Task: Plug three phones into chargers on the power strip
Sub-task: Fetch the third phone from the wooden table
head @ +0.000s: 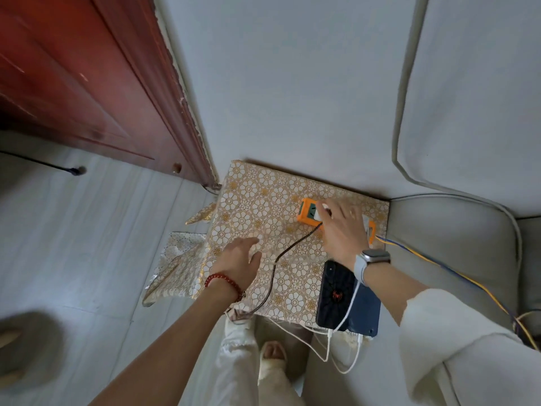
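Orange plastic power strip (307, 213) lies on the floral-patterned table (257, 206) at frame centre-right; two dark flat phones (336, 294) rest side by side at the table's lower-right edge, below the strip

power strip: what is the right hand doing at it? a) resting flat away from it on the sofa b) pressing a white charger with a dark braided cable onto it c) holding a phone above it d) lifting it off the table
b: the right hand holds a white charger against the orange power strip, and the dark braided cable trails off from it.
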